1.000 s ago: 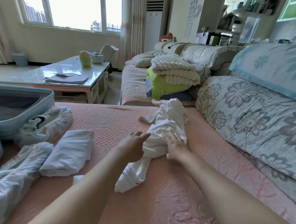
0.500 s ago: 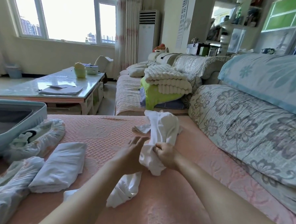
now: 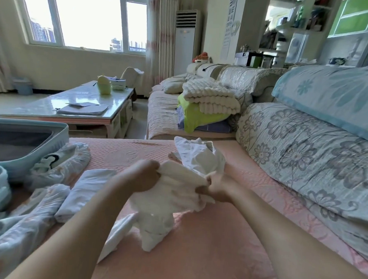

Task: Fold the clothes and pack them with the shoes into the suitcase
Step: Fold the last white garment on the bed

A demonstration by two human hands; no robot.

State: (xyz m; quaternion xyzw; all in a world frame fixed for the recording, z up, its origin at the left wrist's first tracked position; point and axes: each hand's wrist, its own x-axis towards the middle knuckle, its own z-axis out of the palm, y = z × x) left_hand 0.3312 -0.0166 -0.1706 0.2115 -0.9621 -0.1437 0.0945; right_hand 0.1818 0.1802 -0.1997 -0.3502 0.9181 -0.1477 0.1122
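Nearest, at lower left, a pale printed cloth cover (image 3: 13,237) lies on the pink quilted sofa seat (image 3: 215,258); its contents are hidden. Centre: my left hand (image 3: 142,175) and right hand (image 3: 216,189) each have the fingers closed on a bunched edge of the crumpled white cotton garment (image 3: 176,194), which is held up between them with its tail trailing on the seat. One second ago it lay on the seat under my open fingers. It is now lifted, so I judge the step to be shaking it out, with the fold not yet begun. Left of it rests a folded white garment (image 3: 84,191), apparently finished. Beyond, a shoe in a translucent cover (image 3: 60,165) lies against the rim of the open light-blue suitcase (image 3: 57,137), well apart from my hands and awaiting packing.
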